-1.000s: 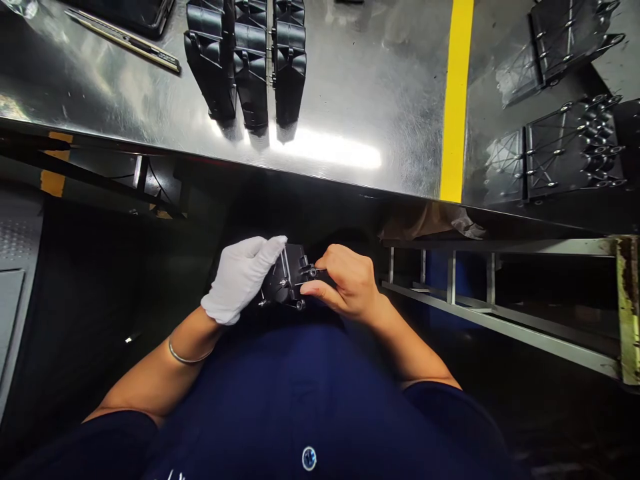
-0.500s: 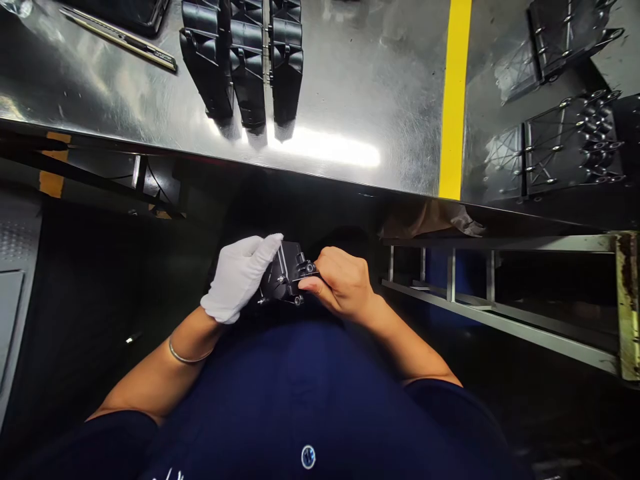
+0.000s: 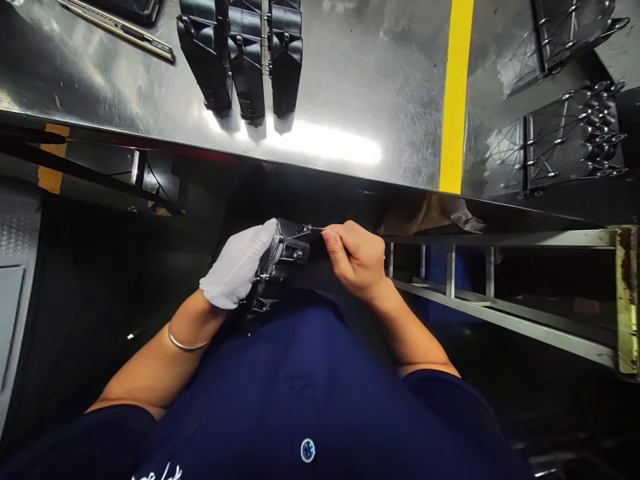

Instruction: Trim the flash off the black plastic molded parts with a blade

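In front of my body, a black moulded plastic part [image 3: 287, 263] with ribs and small bosses is held tilted in the air. My left hand [image 3: 239, 265], in a white glove, is closed around its left side. My bare right hand [image 3: 357, 259] is a fist to the right of the part, thumb pressed against the fingers. A thin, pointed tool [image 3: 317, 229] sticks out from its grip, and its tip reaches the upper right corner of the part. Most of that tool is hidden in the fist, so its kind is unclear.
Ahead lies a metal table [image 3: 345, 80] with a yellow stripe [image 3: 456, 93]. Three black plastic parts [image 3: 245, 60] stand on it, with a utility knife [image 3: 123, 30] to their left. More black parts [image 3: 570, 140] lie at the right. Below the table edge is a metal frame [image 3: 500, 310].
The plastic part has been turned and raised, showing another side. My right hand has moved up and right, away from the part, and the thin tool now shows between them.
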